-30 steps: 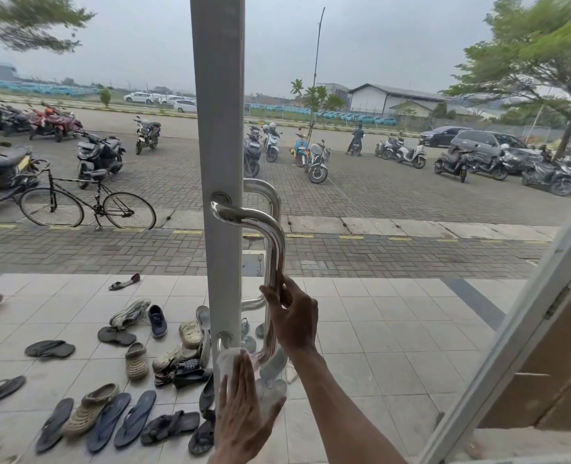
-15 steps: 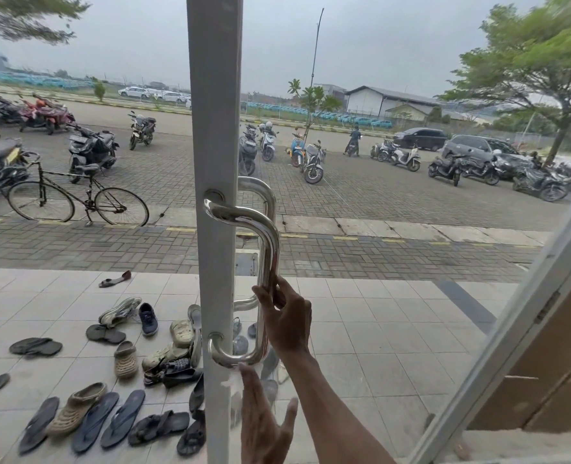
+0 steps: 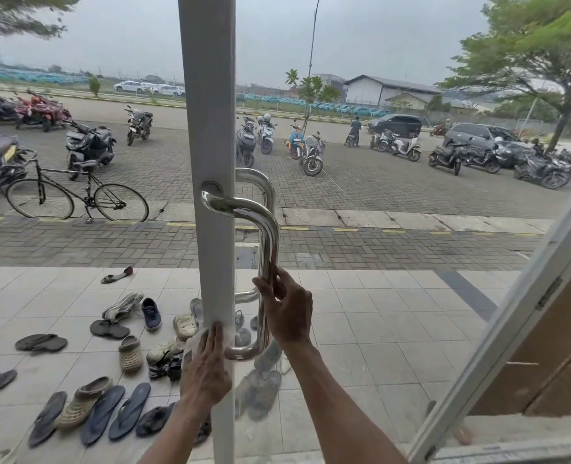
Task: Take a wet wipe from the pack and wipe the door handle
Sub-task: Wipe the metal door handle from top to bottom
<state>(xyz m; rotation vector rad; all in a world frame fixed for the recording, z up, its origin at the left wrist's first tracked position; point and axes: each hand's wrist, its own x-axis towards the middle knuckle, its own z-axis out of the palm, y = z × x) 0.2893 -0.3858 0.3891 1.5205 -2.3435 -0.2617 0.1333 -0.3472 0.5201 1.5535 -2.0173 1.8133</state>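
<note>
Door handle (image 3: 271, 234): polished chrome tube, D-shaped. Right hand (image 3: 287, 311) curled round its upright; left hand (image 3: 207, 366) flat, fingers straight, at lower mount.

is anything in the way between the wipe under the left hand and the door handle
Nothing visible stands between them. The left hand presses the wet wipe flat on the door frame, right beside the door handle at its lower bend. Only the right hand, gripping the upright bar higher up, covers part of it.

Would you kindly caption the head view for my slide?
Left hand presses a wet wipe against the door frame while right hand grips the steel handle.
</note>
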